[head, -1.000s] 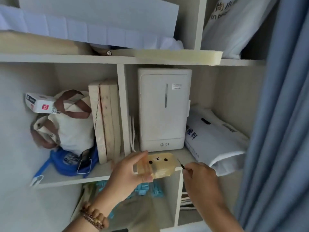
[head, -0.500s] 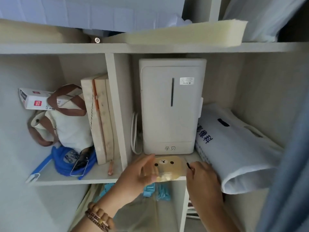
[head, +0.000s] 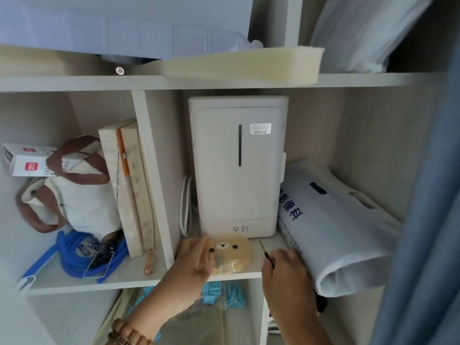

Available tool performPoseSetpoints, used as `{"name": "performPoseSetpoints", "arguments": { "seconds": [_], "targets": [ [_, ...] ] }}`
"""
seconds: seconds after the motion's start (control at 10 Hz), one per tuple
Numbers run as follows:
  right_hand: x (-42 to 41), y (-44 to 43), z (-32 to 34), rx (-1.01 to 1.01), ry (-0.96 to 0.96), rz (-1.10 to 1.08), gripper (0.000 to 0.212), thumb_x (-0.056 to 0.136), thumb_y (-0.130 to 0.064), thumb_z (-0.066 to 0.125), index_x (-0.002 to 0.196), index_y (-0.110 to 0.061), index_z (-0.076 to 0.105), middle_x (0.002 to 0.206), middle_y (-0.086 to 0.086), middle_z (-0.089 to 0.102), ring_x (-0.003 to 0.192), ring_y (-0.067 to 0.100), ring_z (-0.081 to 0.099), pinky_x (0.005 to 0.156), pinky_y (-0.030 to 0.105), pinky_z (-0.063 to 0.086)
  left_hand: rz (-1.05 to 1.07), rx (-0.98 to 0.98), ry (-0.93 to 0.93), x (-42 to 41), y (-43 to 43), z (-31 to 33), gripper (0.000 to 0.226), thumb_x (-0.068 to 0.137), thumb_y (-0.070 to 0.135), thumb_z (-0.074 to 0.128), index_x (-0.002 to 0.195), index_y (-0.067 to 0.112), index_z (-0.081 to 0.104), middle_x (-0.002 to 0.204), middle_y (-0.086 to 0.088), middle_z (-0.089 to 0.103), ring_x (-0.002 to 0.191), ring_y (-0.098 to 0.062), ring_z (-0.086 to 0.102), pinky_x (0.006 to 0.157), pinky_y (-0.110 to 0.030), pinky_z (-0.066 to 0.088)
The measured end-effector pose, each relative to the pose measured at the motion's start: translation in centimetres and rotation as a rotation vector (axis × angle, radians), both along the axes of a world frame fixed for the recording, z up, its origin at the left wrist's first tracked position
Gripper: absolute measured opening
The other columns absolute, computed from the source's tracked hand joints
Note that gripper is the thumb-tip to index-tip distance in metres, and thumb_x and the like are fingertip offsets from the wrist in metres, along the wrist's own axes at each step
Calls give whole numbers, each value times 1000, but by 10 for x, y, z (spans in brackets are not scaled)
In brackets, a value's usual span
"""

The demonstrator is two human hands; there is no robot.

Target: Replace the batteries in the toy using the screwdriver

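The toy (head: 231, 252) is a flat, tan, translucent bear face. It lies on the shelf board (head: 271, 245) just in front of a white appliance. My left hand (head: 191, 267) is on its left side, thumb at the top edge and blurred fingers over its face. To the right, my right hand (head: 283, 272) pinches a thin dark screwdriver (head: 266, 253), tip pointing up and left, a short gap from the toy. What look like small batteries (head: 84, 249) lie on a blue bag in the left compartment.
The white appliance (head: 239, 170) stands upright behind the toy, and a stuffed white bag (head: 331, 227) leans at the right. An upright divider (head: 154, 185) separates the left compartment with boards, a canvas bag (head: 74, 205) and a box. A blue curtain (head: 428, 220) hangs at the right.
My left hand has carried the toy forward and down onto the shelf in front of the appliance. The right hand followed with the screwdriver. The view moved closer.
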State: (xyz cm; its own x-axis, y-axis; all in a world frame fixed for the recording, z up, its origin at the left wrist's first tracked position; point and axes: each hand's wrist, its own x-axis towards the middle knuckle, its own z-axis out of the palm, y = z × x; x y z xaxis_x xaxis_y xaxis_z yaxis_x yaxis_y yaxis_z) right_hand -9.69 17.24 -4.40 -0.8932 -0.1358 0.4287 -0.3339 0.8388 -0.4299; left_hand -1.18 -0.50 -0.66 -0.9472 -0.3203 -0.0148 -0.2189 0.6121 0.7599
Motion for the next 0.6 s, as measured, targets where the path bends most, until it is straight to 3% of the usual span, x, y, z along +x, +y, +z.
{"name": "performPoseSetpoints", "arguments": {
  "seconds": [0.1, 0.2, 0.3, 0.4, 0.5, 0.6],
  "targets": [
    [9, 2, 12, -37, -19, 33, 13, 84, -20, 75, 79, -12, 65, 81, 4, 59, 64, 26, 67, 54, 26, 42, 5, -15, 27, 3, 3, 1, 67, 103, 23, 47, 157, 30, 7, 156, 22, 5, 127, -7, 41, 101, -39, 52],
    [17, 6, 23, -19, -4, 48, 22, 77, -22, 82, 85, -10, 66, 85, 4, 60, 74, 28, 69, 55, 33, 55, 21, -35, 68, 7, 5, 3, 70, 102, 27, 48, 157, 33, 5, 157, 30, -6, 149, -13, 19, 112, -48, 41],
    [33, 11, 25, 43, -14, 66, 33, 98, -37, 57, 123, -15, 54, 125, 4, 56, 108, 19, 66, 83, 27, 53, 65, -132, 173, 17, 15, 7, 69, 102, 26, 48, 157, 29, 7, 162, 23, -6, 150, -4, 2, 123, -37, 14],
    [45, 23, 21, 9, -58, 114, 40, 90, -32, 69, 124, -13, 60, 120, 6, 62, 104, 22, 68, 82, 29, 56, 134, -296, 332, 41, 33, 19, 55, 100, 17, 51, 150, 28, 32, 151, 25, 20, 136, 8, 19, 113, -14, 12],
    [60, 31, 13, -11, -10, 190, 42, 61, -22, 92, 97, -11, 75, 85, 4, 72, 69, 20, 73, 56, 30, 58, 209, -437, 485, 72, 43, 11, 42, 93, 5, 57, 122, 36, 54, 125, 28, 45, 109, 8, 51, 91, -11, 43],
    [77, 42, 23, -4, -64, 281, 48, 91, -39, 65, 135, -20, 60, 126, -1, 69, 113, 18, 67, 94, 34, 53, 342, -481, 452, 92, 49, 2, 24, 96, 20, 51, 113, 37, 53, 123, 17, 52, 107, -11, 61, 80, -34, 55]
  ]
}}
